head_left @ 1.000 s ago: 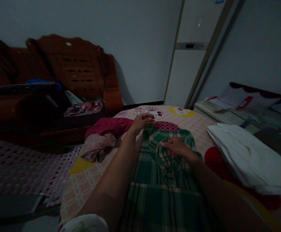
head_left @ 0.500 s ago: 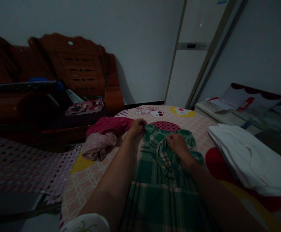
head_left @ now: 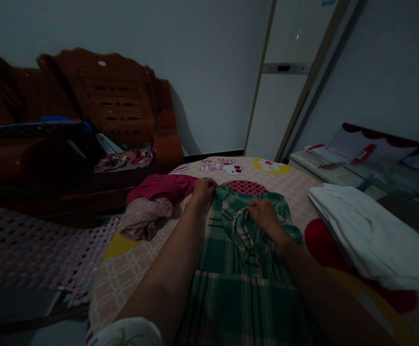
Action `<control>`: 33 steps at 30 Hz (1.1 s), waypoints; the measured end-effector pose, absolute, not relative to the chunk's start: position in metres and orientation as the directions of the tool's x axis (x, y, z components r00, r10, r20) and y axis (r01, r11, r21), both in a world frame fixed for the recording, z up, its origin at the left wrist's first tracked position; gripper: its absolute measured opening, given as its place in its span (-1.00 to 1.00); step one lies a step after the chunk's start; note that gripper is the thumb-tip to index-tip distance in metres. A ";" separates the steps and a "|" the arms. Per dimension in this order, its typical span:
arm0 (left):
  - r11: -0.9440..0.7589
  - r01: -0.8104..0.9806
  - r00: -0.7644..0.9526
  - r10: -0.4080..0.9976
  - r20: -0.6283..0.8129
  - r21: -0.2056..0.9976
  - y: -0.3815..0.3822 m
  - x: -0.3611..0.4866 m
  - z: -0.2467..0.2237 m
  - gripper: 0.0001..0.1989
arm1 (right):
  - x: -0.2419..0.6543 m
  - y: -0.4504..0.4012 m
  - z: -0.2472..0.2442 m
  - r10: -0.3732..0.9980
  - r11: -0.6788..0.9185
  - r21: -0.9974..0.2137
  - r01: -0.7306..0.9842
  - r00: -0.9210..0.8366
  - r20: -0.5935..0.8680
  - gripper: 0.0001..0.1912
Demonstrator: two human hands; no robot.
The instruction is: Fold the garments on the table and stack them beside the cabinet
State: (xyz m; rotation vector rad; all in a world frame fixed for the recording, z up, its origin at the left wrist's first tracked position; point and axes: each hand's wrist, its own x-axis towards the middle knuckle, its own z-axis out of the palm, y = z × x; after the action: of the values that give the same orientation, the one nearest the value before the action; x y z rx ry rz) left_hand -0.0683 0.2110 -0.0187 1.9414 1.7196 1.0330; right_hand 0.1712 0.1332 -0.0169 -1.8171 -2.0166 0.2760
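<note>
A green plaid garment point(head_left: 227, 250) lies spread on a round surface with a patterned pink cover point(head_left: 133, 274), its near part running toward me. My left hand point(head_left: 204, 189) pinches the garment's far left corner, fingers closed. Over the gathered cloth at the garment's upper right, my right hand point(head_left: 263, 214) has its fingertips pressed together on the fabric. Left of my left hand lie a magenta cloth point(head_left: 160, 186) and a crumpled pale pink cloth point(head_left: 146, 216). A folded white cloth point(head_left: 371, 230) rests on the right side of the cover.
Wooden chairs point(head_left: 111, 96) stand at the back left, one bearing a patterned cloth point(head_left: 126, 159). A woven pink seat point(head_left: 43, 245) is at the left edge. On the right are a glass-topped table point(head_left: 404, 182) and papers point(head_left: 324, 156). A tall white cabinet unit point(head_left: 274, 105) stands behind.
The view has shifted very slightly. My right hand's fingers have moved a little on the gathered plaid cloth; my left hand stays at the corner.
</note>
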 end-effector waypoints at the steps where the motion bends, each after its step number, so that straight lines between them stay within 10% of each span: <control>1: -0.211 0.708 -0.025 0.946 0.323 0.674 0.212 -0.066 -0.018 -0.71 | 0.171 0.133 -0.016 0.984 0.125 -0.436 0.891 -0.054 0.170 -0.83; 8: -0.392 0.751 0.131 0.877 0.462 0.531 0.221 -0.047 -0.015 -0.73 | 0.174 0.127 -0.008 0.968 0.133 -0.522 0.842 0.003 0.251 -0.79; 14: -0.091 0.760 -0.125 0.951 0.282 0.644 0.218 -0.062 -0.013 -0.70 | 0.175 0.123 -0.006 0.957 0.136 -0.470 0.872 0.008 0.291 -0.78; 22: -0.077 0.623 0.120 0.993 0.001 0.779 0.210 -0.074 -0.010 -0.54 | 0.181 0.126 -0.014 0.956 0.119 -0.428 0.896 0.013 0.294 -0.83; 28: -0.114 0.827 -0.011 0.976 0.219 0.550 0.214 -0.047 -0.016 -0.74 | 0.182 0.126 -0.016 0.961 0.111 -0.410 0.905 0.008 0.278 -0.84; 33: -0.063 0.856 -0.009 0.991 0.136 0.513 0.212 -0.044 -0.016 -0.65 | 0.182 0.127 -0.016 0.958 0.128 -0.438 0.890 0.004 0.288 -0.83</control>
State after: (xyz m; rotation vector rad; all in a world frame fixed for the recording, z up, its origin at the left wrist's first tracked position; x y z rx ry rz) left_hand -0.0435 0.2120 -0.0158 1.9897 1.9319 0.6826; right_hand 0.1822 0.1265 -0.0159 -1.7755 -1.8993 0.1737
